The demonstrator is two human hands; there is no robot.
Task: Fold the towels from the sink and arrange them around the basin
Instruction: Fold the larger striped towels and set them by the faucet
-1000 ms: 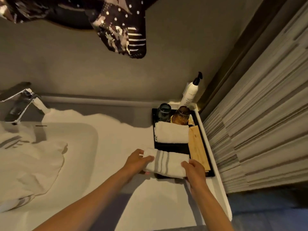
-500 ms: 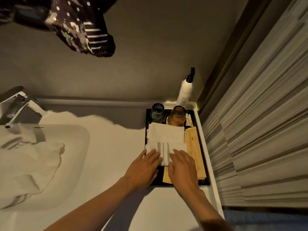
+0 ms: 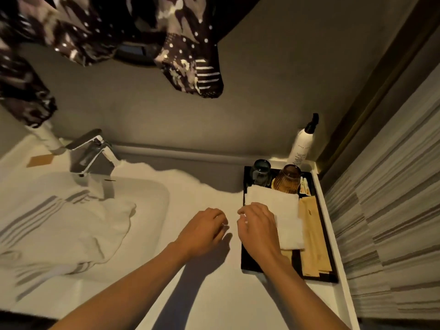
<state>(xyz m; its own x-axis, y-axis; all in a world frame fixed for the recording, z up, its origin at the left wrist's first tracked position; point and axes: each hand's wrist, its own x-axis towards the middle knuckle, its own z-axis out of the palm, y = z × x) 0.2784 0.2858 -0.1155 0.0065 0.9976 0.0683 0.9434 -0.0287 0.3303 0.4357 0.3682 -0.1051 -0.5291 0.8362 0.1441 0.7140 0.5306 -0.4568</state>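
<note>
Two folded white towels (image 3: 283, 215) lie end to end on the black tray (image 3: 332, 270) at the right of the counter. My right hand (image 3: 258, 228) hovers over the tray's left edge, fingers loosely curled, holding nothing, and it covers part of the nearer towel. My left hand (image 3: 204, 231) hangs over the bare counter just left of the tray, fingers curled and empty. A large crumpled white towel with grey stripes (image 3: 54, 225) fills the sink basin (image 3: 157, 196) at the left.
On the tray's far end stand a dark glass (image 3: 260, 171) and an amber glass (image 3: 288, 178); tan paper packets (image 3: 314, 236) lie along its right side. A white pump bottle (image 3: 302, 144) stands behind. The chrome faucet (image 3: 92, 153) is at the basin's back. A striped wall runs along the right.
The striped folded towel went from both hands onto the tray beside the first towel. Both hands have since let go and drawn back to the left, the left one off the tray.
</note>
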